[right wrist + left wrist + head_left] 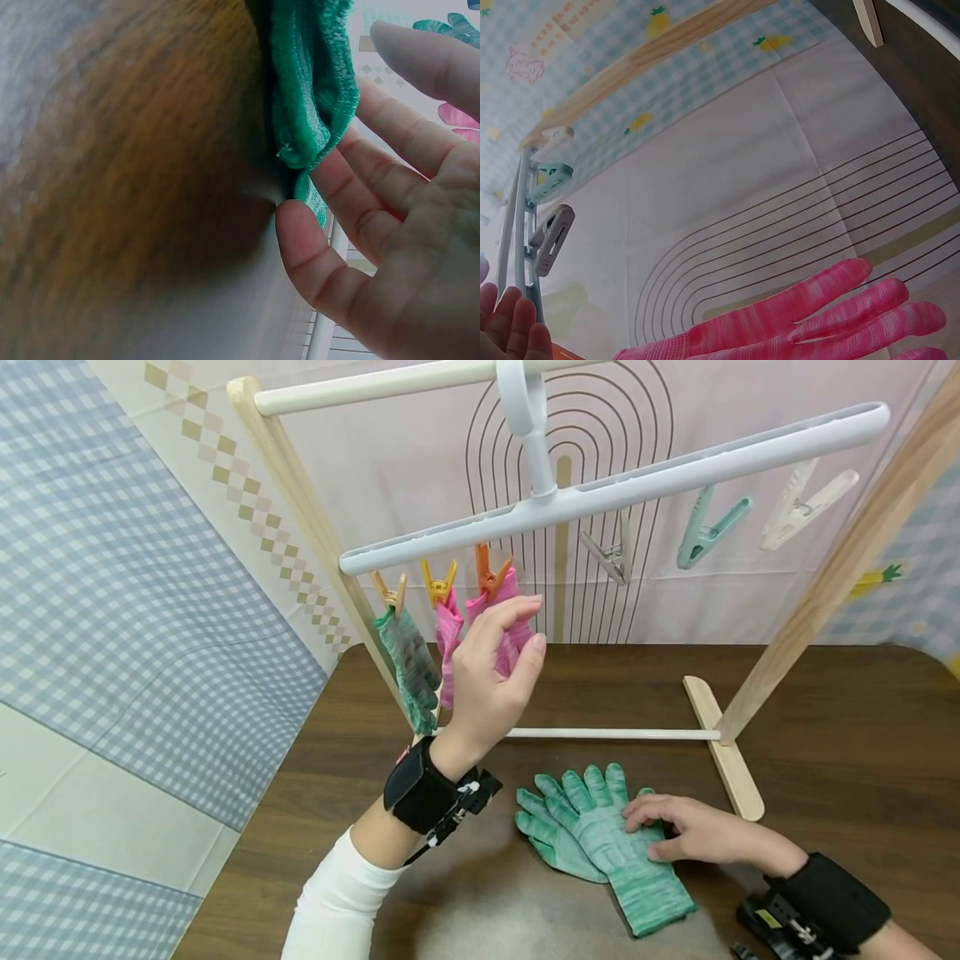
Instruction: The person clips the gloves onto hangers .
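My left hand (491, 672) is raised in front of a pink glove (517, 635) hanging from an orange clothespin (491, 572), its fingers loosely curved with nothing between them. In the left wrist view the pink glove (780, 319) hangs apart from the fingertips. My right hand (701, 833) rests its fingers on the edge of green gloves (600, 827) lying overlapped on the table. The right wrist view has the fingers (349, 191) against the green fabric (315, 90), with the thumb held away from it. A green glove (408, 660) and another pink one (448, 639) hang further left.
A white hanger (615, 493) hangs tilted from the rail of a wooden rack (847, 560). A wooden clothespin (392, 593) and a yellow one (438, 583) hold gloves. Grey (611, 556), teal (708, 531) and white (806, 506) clothespins hang at the right without gloves.
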The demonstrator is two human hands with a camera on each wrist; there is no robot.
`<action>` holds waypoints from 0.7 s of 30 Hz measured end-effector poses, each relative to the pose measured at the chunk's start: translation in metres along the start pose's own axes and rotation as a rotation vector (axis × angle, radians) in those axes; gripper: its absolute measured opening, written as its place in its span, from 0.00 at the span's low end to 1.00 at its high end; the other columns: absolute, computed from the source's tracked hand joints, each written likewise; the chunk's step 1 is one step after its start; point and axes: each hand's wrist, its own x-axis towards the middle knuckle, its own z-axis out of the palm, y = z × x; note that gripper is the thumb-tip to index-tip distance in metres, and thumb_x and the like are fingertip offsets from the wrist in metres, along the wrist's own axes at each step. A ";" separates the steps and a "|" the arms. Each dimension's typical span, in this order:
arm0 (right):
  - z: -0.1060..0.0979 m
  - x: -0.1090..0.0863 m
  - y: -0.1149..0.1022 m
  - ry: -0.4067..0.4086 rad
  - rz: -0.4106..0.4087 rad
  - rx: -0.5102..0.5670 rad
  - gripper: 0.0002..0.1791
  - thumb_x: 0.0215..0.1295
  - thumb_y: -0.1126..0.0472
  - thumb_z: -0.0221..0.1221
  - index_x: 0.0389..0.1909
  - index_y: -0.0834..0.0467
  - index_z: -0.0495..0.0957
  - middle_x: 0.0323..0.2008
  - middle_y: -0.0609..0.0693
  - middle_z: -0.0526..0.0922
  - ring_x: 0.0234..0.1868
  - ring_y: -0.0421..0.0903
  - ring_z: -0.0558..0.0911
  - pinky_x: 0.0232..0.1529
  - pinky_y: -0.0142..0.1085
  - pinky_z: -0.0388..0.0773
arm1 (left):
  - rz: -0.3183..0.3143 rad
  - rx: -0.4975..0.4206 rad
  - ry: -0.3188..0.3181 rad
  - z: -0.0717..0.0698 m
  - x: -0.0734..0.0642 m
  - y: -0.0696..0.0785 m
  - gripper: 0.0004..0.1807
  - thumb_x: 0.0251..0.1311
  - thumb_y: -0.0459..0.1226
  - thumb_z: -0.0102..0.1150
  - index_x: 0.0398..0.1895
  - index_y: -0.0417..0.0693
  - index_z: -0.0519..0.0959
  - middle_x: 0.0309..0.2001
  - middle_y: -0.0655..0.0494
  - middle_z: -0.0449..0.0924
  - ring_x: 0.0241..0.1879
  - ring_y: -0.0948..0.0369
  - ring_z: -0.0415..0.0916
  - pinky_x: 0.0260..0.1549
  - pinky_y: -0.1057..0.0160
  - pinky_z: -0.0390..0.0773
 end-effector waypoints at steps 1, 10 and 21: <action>0.000 0.000 0.000 0.000 0.002 0.001 0.14 0.59 0.53 0.55 0.45 0.53 0.73 0.54 0.61 0.69 0.56 0.65 0.63 0.42 0.35 0.71 | -0.001 -0.002 -0.001 0.000 0.000 0.000 0.15 0.53 0.30 0.51 0.45 0.32 0.72 0.45 0.42 0.76 0.50 0.57 0.71 0.50 0.65 0.69; 0.000 -0.001 0.000 0.001 -0.001 0.008 0.14 0.59 0.53 0.54 0.45 0.53 0.73 0.54 0.62 0.68 0.56 0.69 0.59 0.43 0.35 0.70 | -0.004 -0.024 -0.010 0.004 0.006 -0.001 0.15 0.53 0.29 0.52 0.46 0.32 0.72 0.45 0.41 0.76 0.48 0.57 0.72 0.50 0.65 0.70; 0.000 -0.001 0.000 -0.002 0.004 0.009 0.14 0.59 0.53 0.54 0.45 0.53 0.73 0.54 0.61 0.69 0.56 0.69 0.60 0.43 0.35 0.70 | -0.031 -0.043 -0.055 0.009 0.015 0.000 0.17 0.54 0.30 0.51 0.48 0.32 0.70 0.46 0.41 0.74 0.47 0.55 0.72 0.49 0.69 0.69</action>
